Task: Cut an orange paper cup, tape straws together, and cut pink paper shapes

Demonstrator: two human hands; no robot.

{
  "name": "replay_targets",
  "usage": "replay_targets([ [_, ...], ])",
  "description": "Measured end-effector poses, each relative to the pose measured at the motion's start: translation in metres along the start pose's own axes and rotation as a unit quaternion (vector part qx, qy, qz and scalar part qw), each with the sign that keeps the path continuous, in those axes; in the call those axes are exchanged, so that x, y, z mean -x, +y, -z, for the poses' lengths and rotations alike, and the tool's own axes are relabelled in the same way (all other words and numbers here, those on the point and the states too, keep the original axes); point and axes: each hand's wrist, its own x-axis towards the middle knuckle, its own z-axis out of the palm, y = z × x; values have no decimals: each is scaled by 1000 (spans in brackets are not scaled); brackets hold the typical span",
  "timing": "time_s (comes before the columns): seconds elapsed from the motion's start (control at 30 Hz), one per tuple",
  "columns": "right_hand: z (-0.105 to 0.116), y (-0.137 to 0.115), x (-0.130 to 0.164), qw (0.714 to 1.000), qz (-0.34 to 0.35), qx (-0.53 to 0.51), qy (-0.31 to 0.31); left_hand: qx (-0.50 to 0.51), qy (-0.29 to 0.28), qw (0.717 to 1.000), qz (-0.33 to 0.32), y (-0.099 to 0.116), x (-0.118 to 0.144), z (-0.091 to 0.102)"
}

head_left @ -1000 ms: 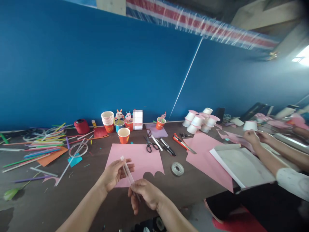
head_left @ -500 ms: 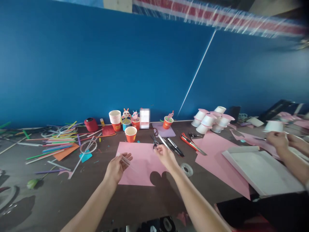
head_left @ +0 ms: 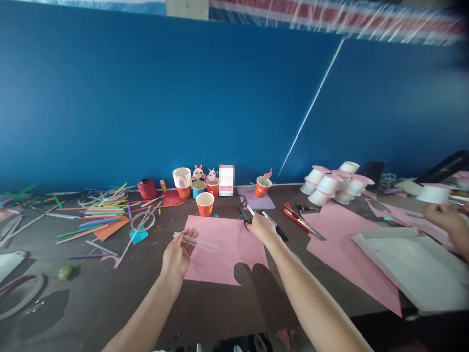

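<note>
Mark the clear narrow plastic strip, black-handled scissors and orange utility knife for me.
Clear narrow plastic strip (head_left: 192, 240): head view, its middle stretch.
Black-handled scissors (head_left: 245, 221): head view, near the handles.
Orange utility knife (head_left: 297, 218): head view, its handle.

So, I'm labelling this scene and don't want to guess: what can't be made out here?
In the head view:
Scissors: handles partly covered by the right hand; its grip is unclear.
Clear strip in the left hand: far end blurred over the pink paper.
White rectangle: details lost to pixelation.
Pale ring: cut off by the left edge.
Co-worker's hand: blurred, arm cut off by the right edge.
</note>
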Motion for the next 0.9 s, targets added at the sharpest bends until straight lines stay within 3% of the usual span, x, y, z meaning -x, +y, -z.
replay_targets([
  [0.1,0,3,25,997,29,-70,-24,30,20,999,2,5,-2,2],
  [0.2,-24,6,72,979,66,-179,-71,57,35,998,1,8,-4,3],
  [0.3,-61,7,124,849,69,-502,-150,80,36,996,2,8,-1,-1],
  [0.37,-80,4,151,788,83,-588,-163,98,35,995,-4,6,5,-6],
  [0.4,-86,1,160,775,90,-600,-176,104,35,994,-7,4,8,-9],
  [0.5,-89,-8,173,789,106,-570,-203,103,28,994,-8,0,18,-14],
  [0.6,-82,-16,171,811,123,-543,-180,90,20,996,-7,-4,25,-13],
  [0.9,-89,-14,164,814,108,-553,-143,66,29,997,11,-12,34,-7],
])
